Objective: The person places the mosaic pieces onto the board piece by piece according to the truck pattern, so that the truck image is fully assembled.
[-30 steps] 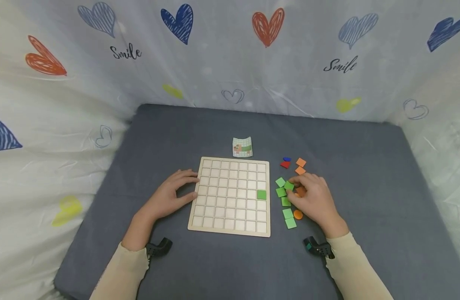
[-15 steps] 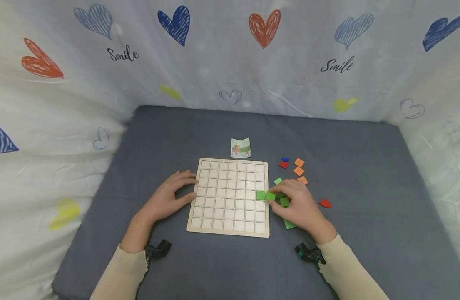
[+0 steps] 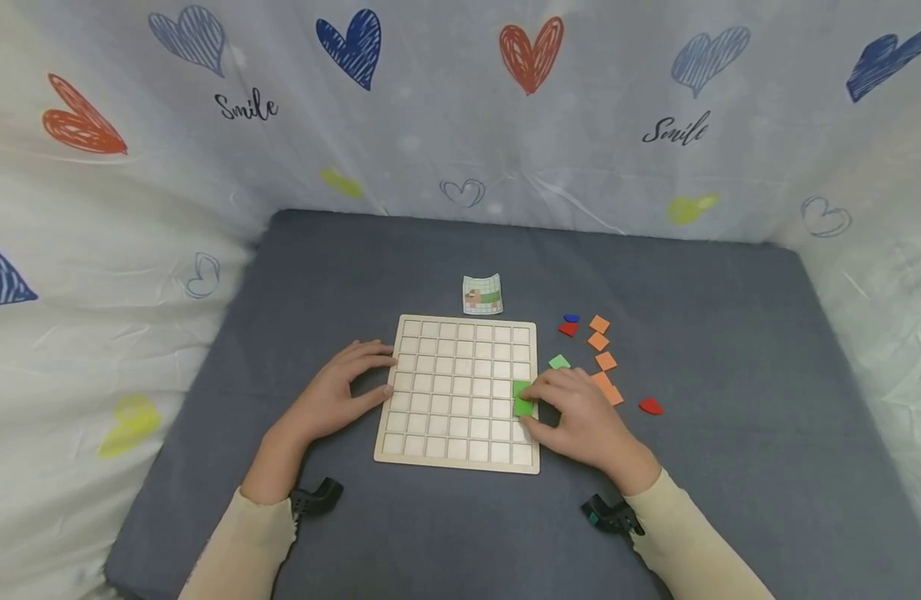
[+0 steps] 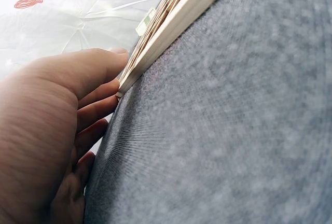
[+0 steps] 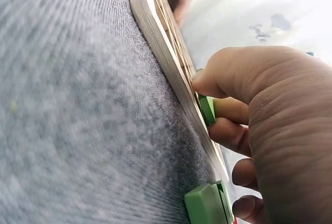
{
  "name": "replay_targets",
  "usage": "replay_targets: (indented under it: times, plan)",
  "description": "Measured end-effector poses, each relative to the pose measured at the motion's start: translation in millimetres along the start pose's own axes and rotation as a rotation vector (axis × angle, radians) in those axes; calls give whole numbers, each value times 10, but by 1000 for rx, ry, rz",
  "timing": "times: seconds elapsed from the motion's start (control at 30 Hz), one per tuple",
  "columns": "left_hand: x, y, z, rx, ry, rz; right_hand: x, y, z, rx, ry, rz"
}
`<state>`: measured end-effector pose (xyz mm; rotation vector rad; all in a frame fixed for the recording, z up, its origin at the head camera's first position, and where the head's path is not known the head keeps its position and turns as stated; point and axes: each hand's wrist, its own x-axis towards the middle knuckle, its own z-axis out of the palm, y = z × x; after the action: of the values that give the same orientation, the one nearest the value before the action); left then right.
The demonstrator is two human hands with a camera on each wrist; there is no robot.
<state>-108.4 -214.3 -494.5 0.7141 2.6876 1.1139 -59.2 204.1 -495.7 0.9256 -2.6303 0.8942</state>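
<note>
A pale wooden grid board (image 3: 445, 385) lies flat on the dark cloth. My left hand (image 3: 331, 392) rests at its left edge, thumb and fingertips touching the rim with the fingers relaxed. At the board's right column, my right hand (image 3: 586, 421) pinches a green square tile (image 3: 523, 408) between thumb and fingers. This tile sits just below another green tile (image 3: 520, 387) in the same column. The right wrist view shows the pinched green tile (image 5: 207, 111) slightly tilted at the board's edge. My right hand hides most of the loose green tiles beside the board.
Right of the board lie several orange tiles (image 3: 606, 361), a light green tile (image 3: 559, 362), a blue piece (image 3: 571, 317) and two red pieces, one farther right (image 3: 651, 406). Behind the board lies a small pattern card (image 3: 482, 295). Green tiles (image 5: 205, 203) are stacked beside the board.
My right hand has picked up a green tile from the loose pile and moved left with it onto the board, below the other green tile. My left hand stays at the rim.
</note>
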Motion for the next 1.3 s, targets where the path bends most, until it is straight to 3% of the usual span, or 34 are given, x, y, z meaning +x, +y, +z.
replay_targets:
  times: [1.03,1.3]
  plan:
    - [3,-6,5,1,2,5,-19,32,11,-3,-23,-25]
    - [10,-12,8,6,10,17,-35,76,19,105,2,-7]
